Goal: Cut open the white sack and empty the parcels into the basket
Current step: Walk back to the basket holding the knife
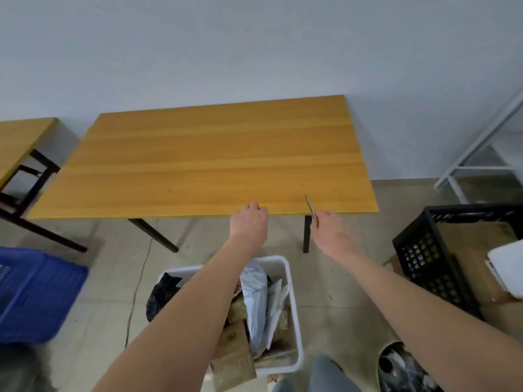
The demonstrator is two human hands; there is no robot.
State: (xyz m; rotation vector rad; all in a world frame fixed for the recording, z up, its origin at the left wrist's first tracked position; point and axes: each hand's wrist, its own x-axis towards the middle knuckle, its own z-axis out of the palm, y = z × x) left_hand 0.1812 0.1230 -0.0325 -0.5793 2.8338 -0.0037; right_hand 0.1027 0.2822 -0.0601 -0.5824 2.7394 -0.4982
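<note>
The white plastic basket [294, 321] on the floor already brimmed with parcels [256, 301]; no white sack showed. Emptying looked finished. The right grip [331, 230] pinched a slim metal blade [310, 206] over the yellow wooden surface [212, 154]. The left grip [250, 222] was curled at its edge, hold unclear. Next: lay the blade flat.

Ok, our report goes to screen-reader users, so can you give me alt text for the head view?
A person's right hand holds a slim blade over the near edge of a wooden table, the left hand curled beside it. Below the arms, a white basket on the floor is full of parcels.
</note>
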